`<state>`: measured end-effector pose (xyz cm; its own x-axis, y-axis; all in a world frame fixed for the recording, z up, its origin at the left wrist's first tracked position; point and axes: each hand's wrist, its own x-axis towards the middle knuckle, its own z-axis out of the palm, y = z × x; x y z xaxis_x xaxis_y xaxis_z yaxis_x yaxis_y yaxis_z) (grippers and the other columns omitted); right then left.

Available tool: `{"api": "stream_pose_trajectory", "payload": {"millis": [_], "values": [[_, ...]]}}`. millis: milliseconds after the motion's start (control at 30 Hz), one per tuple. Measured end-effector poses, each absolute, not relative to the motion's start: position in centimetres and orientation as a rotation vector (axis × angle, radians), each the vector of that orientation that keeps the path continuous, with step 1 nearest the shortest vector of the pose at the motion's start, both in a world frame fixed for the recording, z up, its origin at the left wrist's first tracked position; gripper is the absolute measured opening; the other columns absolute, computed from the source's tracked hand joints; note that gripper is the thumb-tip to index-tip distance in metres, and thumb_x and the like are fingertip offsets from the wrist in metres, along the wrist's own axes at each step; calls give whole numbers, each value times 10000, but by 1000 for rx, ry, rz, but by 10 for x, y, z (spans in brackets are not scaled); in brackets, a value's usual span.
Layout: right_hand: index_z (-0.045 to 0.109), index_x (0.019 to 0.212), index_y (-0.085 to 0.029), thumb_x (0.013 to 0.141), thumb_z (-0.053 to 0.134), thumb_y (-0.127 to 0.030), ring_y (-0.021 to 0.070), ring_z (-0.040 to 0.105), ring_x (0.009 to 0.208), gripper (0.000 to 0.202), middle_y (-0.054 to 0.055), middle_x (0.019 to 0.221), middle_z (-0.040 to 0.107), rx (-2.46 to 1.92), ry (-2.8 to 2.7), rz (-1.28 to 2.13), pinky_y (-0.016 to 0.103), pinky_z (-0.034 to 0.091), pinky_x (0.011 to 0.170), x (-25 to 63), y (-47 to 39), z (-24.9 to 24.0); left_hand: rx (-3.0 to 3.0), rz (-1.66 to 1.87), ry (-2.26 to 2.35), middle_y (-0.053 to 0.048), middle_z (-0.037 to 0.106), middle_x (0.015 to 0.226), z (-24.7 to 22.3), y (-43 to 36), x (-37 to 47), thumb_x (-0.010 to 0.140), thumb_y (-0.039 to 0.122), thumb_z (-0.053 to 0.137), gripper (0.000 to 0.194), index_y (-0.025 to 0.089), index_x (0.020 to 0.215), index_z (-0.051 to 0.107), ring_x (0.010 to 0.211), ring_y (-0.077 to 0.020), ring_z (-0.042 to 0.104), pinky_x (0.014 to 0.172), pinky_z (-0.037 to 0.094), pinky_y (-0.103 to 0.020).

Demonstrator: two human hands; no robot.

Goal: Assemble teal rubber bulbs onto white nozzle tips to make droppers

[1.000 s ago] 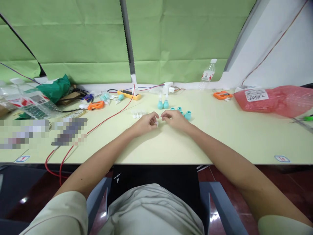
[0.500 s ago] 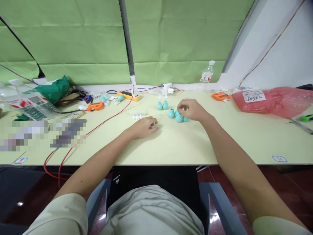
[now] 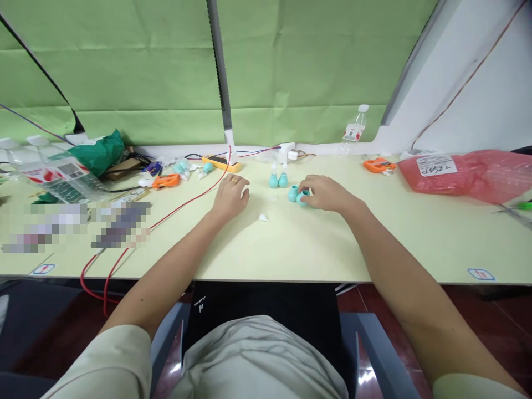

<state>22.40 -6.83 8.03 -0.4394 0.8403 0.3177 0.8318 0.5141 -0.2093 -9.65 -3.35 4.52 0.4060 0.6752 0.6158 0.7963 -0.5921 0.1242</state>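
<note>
My left hand (image 3: 230, 198) is low over the table where the row of small white nozzle tips was, hiding them. Its thumb and forefinger are apart, with nothing visible between them. A single white nozzle tip (image 3: 264, 218) lies on its side to the right of this hand. My right hand (image 3: 326, 193) reaches over a group of teal squeeze bulbs, thumb and fingers closed on the front teal bulb (image 3: 302, 198). Another teal bulb (image 3: 292, 193) stands open-mouthed beside it; the palm covers the others. Behind them, two teal bulbs (image 3: 278, 180) stand upright with white tips fitted.
An orange-handled tool (image 3: 379, 165) and a red plastic bag (image 3: 461, 174) lie at right. A clear bottle (image 3: 354, 132) stands at the back. A red cable (image 3: 187, 204) crosses the left side, near a yellow meter (image 3: 221, 162), another orange tool (image 3: 166, 181) and large bottles (image 3: 62, 172).
My left hand has moved back and left, uncovering the loose nozzle tip and covering the row of tips. My right hand has lowered onto the front bulb, which has shifted slightly left.
</note>
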Motion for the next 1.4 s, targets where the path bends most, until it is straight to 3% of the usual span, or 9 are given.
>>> {"api": "stream_pose_trajectory", "payload": {"millis": [200, 400, 500, 667, 800, 1033, 1133, 1267, 1400], "values": [[715, 890, -184, 812, 679, -281, 173, 543, 731, 129, 43, 830, 614, -1044, -2331, 220, 305, 409, 692, 198, -82, 80, -2493, -808, -1302, -135, 703, 1219, 36, -25, -102, 869, 276, 585, 291, 204, 1085, 766, 1369, -380, 446, 1152, 340, -580], [703, 882, -191, 810, 675, -276, 182, 543, 763, 115, 34, 809, 615, -1077, -2412, 306, 307, 397, 705, 187, -82, 68, -2526, -723, -1242, -136, 747, 1060, 33, -27, -95, 815, 275, 618, 259, 215, 979, 809, 1421, -381, 423, 1250, 191, -630], [706, 922, -190, 811, 679, -280, 185, 553, 777, 146, 38, 837, 628, -1096, -2414, 321, 313, 404, 720, 186, -81, 65, -2562, -744, -1218, -116, 752, 1097, 32, -27, -94, 813, 230, 611, 264, 238, 989, 808, 1433, -367, 425, 1267, 149, -638], [693, 1060, -186, 812, 683, -267, 191, 563, 799, 261, 39, 872, 602, -1106, -2393, 392, 319, 440, 737, 182, -79, 57, -2546, -666, -1234, -124, 745, 1163, 32, -27, -90, 875, 169, 535, 327, 215, 1076, 788, 1419, -352, 451, 1240, 233, -625], [691, 1007, -194, 816, 680, -243, 185, 562, 794, 197, 47, 909, 601, -1070, -2380, 421, 325, 457, 741, 180, -77, 52, -2480, -579, -1283, -159, 741, 1167, 32, -29, -89, 904, 237, 543, 340, 156, 1149, 765, 1424, -362, 440, 1241, 241, -607], [693, 963, -196, 821, 673, -226, 185, 567, 796, 147, 54, 941, 611, -1076, -2377, 427, 331, 459, 738, 180, -77, 52, -2534, -576, -1224, -148, 768, 1047, 24, -27, -87, 865, 186, 572, 273, 177, 1036, 784, 1384, -349, 483, 1238, 237, -615], [695, 966, -196, 819, 669, -224, 183, 563, 788, 152, 53, 935, 615, -1055, -2376, 422, 329, 458, 736, 180, -76, 51, -2620, -833, -1167, -125, 762, 1033, 27, -26, -83, 872, 175, 584, 235, 194, 1018, 766, 1299, -322, 559, 1200, 321, -587], [692, 997, -199, 801, 683, -229, 191, 567, 805, 199, 44, 902, 616, -1028, -2344, 403, 327, 455, 739, 179, -73, 46, -2572, -1765, -1248, -95, 718, 1119, 45, -31, -82, 943, 290, 556, 257, 205, 1150, 682, 977, -217, 706, 922, 560, -420], [702, 957, -190, 785, 724, -301, 188, 568, 785, 206, 41, 877, 615, -1073, -2275, 477, 323, 454, 713, 178, -69, 42, -2385, -2512, -1355, -49, 678, 981, 60, -41, -85, 911, 306, 587, 218, 199, 1094, 638, 644, -111, 635, 568, 491, -251]]}}
